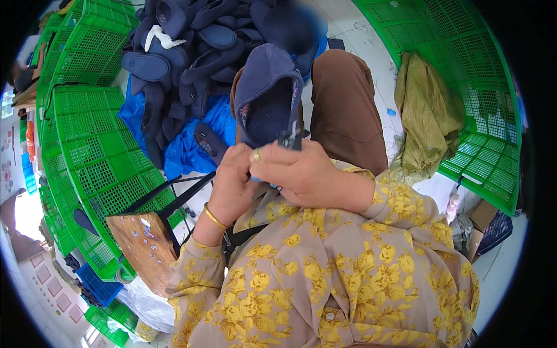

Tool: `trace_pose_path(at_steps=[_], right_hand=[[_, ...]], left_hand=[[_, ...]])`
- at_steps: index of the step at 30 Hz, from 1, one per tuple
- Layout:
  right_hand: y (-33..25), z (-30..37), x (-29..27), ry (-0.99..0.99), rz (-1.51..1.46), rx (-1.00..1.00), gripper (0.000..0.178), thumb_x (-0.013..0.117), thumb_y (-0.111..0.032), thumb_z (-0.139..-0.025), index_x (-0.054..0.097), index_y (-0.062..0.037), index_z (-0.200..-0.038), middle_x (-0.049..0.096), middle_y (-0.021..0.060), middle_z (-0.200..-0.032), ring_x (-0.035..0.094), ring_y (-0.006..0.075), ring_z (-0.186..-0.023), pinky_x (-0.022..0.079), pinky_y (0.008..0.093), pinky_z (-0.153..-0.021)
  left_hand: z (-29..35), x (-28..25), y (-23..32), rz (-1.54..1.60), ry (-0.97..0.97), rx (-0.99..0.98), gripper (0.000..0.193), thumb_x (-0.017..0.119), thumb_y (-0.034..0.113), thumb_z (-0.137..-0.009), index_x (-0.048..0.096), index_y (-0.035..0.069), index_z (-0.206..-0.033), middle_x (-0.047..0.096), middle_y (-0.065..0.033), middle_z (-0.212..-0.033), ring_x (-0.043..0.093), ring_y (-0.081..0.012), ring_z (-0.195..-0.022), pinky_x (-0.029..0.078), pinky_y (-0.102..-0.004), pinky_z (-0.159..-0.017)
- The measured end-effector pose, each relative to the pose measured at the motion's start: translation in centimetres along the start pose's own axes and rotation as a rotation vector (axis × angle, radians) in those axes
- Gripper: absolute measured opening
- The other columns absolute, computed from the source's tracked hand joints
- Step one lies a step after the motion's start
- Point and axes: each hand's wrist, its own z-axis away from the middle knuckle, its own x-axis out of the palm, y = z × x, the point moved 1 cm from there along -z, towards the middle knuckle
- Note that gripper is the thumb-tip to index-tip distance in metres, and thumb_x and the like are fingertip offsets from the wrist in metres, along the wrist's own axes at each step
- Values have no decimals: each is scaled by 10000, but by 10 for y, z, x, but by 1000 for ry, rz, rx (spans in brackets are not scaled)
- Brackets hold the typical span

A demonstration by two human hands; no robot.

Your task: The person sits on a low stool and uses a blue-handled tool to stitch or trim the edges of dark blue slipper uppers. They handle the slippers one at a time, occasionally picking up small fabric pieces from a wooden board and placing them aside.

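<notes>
A navy slipper (pixel 268 66) with a patterned lining rests over my left knee, its opening toward me. My left hand (pixel 229 178) is closed at the slipper's near end, fingertips pinched against it. My right hand (pixel 301 173) is closed beside it, the two hands touching. A small black tool (pixel 290 141) with a shiny grey part sticks out above the fingers of my right hand; its full shape is hidden. A bit of light blue shows between the hands, too covered to name.
A large heap of navy slippers (pixel 217 37) lies on a blue plastic sheet (pixel 200 156) ahead left. Green baskets (pixel 96 139) stand at left and another green basket (pixel 481 116) at right, beside an olive sack (pixel 423 116). A wooden-topped stool (pixel 142 243) is near my left elbow.
</notes>
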Motion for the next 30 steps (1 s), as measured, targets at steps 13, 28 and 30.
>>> trace_pose_path(at_steps=[13, 28, 30], right_hand=[[11, -2, -69, 222, -1249, 880, 119, 525, -67, -966, 528, -78, -1084, 481, -17, -737, 366, 31, -535, 309, 193, -469], [12, 26, -39, -121, -449, 663, 112, 634, -79, -897, 642, -34, -999, 655, 39, -832, 598, 110, -729, 478, 266, -659], [12, 31, -30, -251, -282, 557, 138, 647, -59, -866, 651, -41, -1003, 675, 106, -852, 656, 214, -744, 501, 302, -667]], left_hand=[[12, 2, 21, -231, 179, 146, 241, 734, -1, -697, 627, 54, -905, 584, -85, -896, 557, -274, -837, 461, -351, -717], [16, 6, 19, -223, 255, 165, 258, 761, -15, -680, 638, 41, -899, 587, -98, -887, 569, -271, -795, 467, -342, -673], [17, 7, 18, -218, 259, 166, 263, 765, -15, -676, 639, 43, -899, 586, -96, -886, 568, -268, -791, 466, -340, -669]])
